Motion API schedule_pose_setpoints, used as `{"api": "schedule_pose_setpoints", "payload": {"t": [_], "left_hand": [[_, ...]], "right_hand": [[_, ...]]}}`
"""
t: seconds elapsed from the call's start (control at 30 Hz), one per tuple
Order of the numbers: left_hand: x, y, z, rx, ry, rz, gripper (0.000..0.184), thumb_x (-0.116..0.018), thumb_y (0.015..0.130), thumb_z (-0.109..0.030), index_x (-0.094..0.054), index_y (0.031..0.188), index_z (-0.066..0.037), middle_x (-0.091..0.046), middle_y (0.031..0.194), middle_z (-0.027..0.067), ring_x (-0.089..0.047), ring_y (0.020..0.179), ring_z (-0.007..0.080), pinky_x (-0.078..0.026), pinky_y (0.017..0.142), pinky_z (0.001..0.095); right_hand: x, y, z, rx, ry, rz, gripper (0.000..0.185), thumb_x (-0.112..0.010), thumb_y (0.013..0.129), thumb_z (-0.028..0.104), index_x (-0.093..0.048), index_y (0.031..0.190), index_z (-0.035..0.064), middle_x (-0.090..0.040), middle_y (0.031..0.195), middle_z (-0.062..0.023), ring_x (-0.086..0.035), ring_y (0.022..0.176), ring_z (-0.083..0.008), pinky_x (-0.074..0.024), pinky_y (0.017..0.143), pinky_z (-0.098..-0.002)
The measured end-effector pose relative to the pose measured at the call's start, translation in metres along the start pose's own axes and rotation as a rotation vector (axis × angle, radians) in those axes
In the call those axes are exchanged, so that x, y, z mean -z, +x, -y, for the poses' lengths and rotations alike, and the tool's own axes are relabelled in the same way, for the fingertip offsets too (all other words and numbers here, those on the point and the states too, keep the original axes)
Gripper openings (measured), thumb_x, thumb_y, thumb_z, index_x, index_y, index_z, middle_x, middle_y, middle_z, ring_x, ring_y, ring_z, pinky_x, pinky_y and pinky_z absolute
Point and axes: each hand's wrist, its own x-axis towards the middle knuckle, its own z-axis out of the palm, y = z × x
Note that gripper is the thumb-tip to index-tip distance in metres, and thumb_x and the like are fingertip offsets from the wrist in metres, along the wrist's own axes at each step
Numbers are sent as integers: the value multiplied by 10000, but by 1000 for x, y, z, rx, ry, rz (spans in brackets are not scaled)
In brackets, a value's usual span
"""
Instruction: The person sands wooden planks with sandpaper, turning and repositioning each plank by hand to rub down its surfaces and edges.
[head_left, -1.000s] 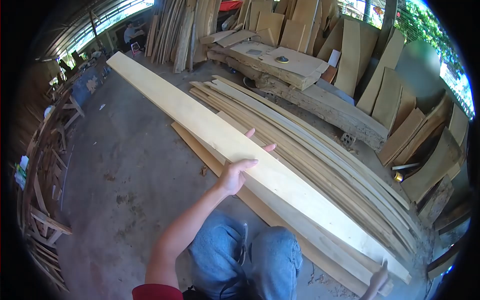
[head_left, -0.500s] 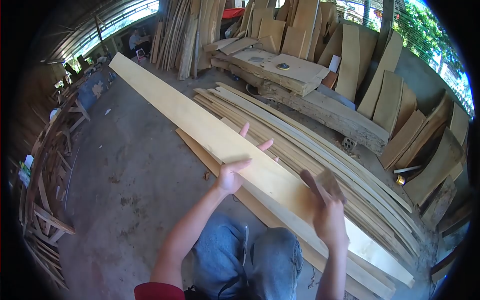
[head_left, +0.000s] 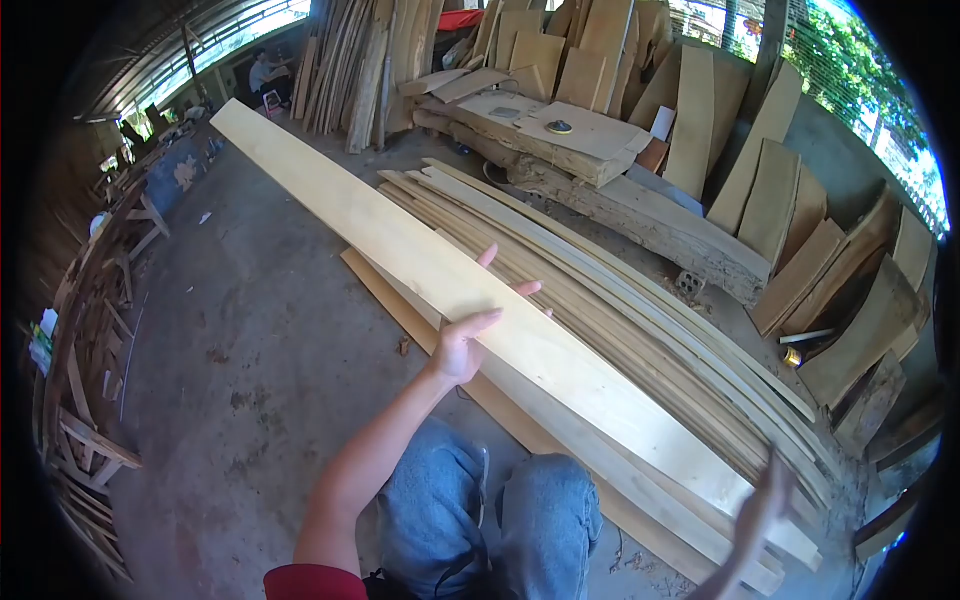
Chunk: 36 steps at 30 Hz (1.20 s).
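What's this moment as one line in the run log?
left hand: holding long pale board | right hand: blurred near board's lower-right end, grip unclear | beside board: pile of boards

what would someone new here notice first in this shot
Probably the long pale board slanting across the middle, held by the left hand, with the right hand blurred near its lower-right end. Next, the long wooden strips piled beyond it on the floor, and the slabs leaning along the upper right.
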Motion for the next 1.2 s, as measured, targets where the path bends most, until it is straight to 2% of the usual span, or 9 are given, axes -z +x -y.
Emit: {"api": "schedule_pose_setpoints", "payload": {"t": [0.23, 0.47, 0.6, 0.67, 0.77, 0.83, 0.87, 1.03, 1.2], "left_hand": [[-4, 5, 12, -91, 137, -254, 564, -326, 824, -324, -205, 1318, -81, -519, 881, 159, -526, 842, 277, -415, 831, 485], [5, 5, 22, -109, 109, -321, 527, -311, 836, -293, -259, 1300, -49, -571, 828, 163, -547, 820, 216, -437, 788, 349], [6, 5, 19, -86, 142, -329, 545, -299, 826, -344, -250, 1304, -85, -532, 840, 162, -521, 837, 254, -433, 801, 479], [-3, 3, 14, -82, 37, -342, 540, -322, 828, -301, -260, 1303, -52, -567, 841, 177, -551, 807, 225, -427, 794, 347], [-2, 4, 14, -51, 31, -339, 565, -320, 811, -363, -261, 1302, -90, -525, 852, 156, -519, 845, 241, -422, 811, 500], [2, 4, 16, -89, 65, -365, 568, -327, 809, -377, -273, 1299, -94, -520, 853, 144, -518, 834, 234, -420, 809, 504], [3, 3, 15, -101, 101, -367, 572, -330, 809, -386, -275, 1300, -98, -517, 855, 135, -516, 827, 226, -421, 805, 504], [-4, -3, -4, -80, -17, -309, 568, -330, 839, -392, -255, 1317, -96, -538, 930, 171, -520, 891, 249, -404, 852, 432], [11, -5, -25, -163, -80, 238, 948, -455, 702, -662, -80, 1357, -87, -40, 1396, 208, -205, 1264, 339, -176, 1024, 450]], "right_hand": [[-16, -10, 158, 655, 710, 152, 649, -382, 606, -171, -414, 1221, 33, -447, 1229, -134, -395, 1158, -323, -232, 1020, -440], [-80, -77, -131, -153, 453, 64, 700, -223, 630, -208, -304, 1291, 9, -380, 1283, -164, -430, 1127, -217, -313, 984, -294], [-103, -181, -277, -972, 685, -20, 641, -517, 732, 320, -350, 1235, -40, -406, 1217, -234, -402, 1112, -388, -335, 923, -519], [-128, -177, -278, -910, 1053, 47, 573, -460, 772, 287, -351, 1232, -37, -423, 1205, -210, -428, 1048, -353, -357, 895, -480], [-134, -134, -231, -608, 2127, 195, 400, -286, 895, 188, -355, 1225, -26, -474, 1167, -138, -506, 857, -247, -425, 813, -364], [-159, -98, -225, -62, 2381, 315, 608, -287, 873, 506, -389, 1184, -6, -477, 1150, -144, -476, 1016, -254, -401, 869, -365], [-112, -73, -151, -994, 2083, -287, 629, -318, 856, 528, -393, 1181, -5, -486, 1142, -137, -458, 1062, -254, -386, 896, -371], [-146, -51, -150, -952, 2058, -416, 424, -437, 875, 304, -392, 1157, -9, -470, 1143, -136, -477, 1049, -241, -418, 887, -375], [-106, -36, -96, -888, 2184, -419, 396, -398, 890, 275, -377, 1161, -12, -476, 1148, -149, -484, 1050, -268, -408, 902, -416]]}}
